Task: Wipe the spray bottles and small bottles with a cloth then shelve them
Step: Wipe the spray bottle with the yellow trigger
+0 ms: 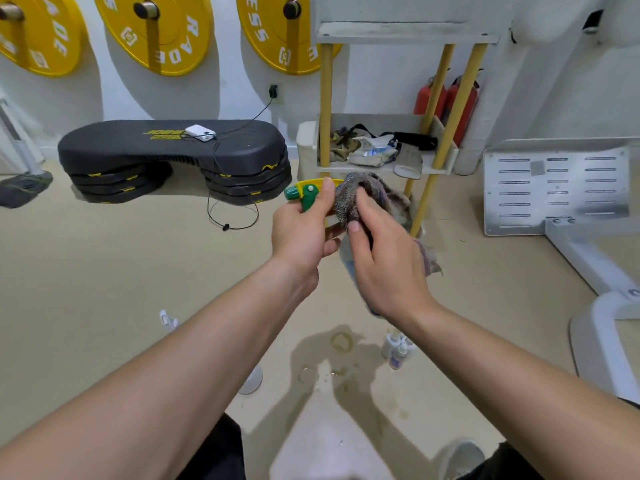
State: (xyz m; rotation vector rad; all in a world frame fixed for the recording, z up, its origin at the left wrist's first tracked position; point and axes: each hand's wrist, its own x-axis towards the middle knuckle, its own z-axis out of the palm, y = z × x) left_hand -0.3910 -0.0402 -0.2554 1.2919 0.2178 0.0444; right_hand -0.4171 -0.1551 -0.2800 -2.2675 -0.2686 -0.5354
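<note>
Early stage: left hand [304,233] grips spray bottle [306,195] in front of shelf [434,168]. Right hand [384,265] clutches cloth [360,195] against it. Small bottles [398,348] wait on floor, well short of shelf.

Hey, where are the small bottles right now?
In the head view, the small bottles stand clustered on the floor right of centre, beside the wet patch, below the right hand.
</note>
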